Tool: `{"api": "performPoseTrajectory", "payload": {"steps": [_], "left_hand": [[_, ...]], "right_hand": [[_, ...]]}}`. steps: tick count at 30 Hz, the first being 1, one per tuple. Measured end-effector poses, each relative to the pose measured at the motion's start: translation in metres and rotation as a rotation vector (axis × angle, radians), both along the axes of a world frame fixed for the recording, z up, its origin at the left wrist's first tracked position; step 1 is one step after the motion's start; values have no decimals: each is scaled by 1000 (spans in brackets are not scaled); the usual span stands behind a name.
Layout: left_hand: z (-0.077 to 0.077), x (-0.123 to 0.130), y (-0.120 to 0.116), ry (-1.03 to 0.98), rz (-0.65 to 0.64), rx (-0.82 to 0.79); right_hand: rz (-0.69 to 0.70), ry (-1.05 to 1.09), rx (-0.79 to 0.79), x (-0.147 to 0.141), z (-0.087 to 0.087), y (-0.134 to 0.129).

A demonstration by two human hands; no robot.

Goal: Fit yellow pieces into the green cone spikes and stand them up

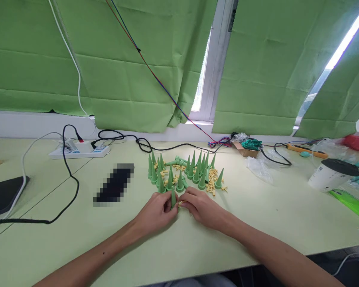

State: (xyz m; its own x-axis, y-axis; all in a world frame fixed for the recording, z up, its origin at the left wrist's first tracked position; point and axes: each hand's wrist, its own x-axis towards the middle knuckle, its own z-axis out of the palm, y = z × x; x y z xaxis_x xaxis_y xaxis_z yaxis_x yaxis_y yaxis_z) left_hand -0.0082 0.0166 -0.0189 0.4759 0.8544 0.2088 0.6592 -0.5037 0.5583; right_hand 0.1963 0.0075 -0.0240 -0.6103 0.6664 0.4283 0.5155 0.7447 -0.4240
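Observation:
My left hand is closed around a green cone, which points upward just above the table. Pinched in the fingertips of my right hand is a small yellow piece, close against the cone's right side; whether the two touch is hard to make out. Behind both hands stand many more green cones with round bases, grouped on the left and right. Small yellow pieces lie scattered among them, and green parts rest on their sides at the back.
A white power strip with black and white cables sits at the back left, near a blurred-out dark object. Toward the right are a small cardboard box, plastic bags, a lidded cup and a bright green item.

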Motion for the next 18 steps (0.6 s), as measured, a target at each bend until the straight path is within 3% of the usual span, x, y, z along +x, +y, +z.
{"api": "performPoseTrajectory", "payload": {"steps": [7, 18], "left_hand": [[-1, 1, 2, -46, 10, -16], [1, 0, 1, -51, 16, -24]], "right_hand": [[17, 65, 32, 0, 0, 1], [-85, -6, 27, 0, -2, 2]]}}
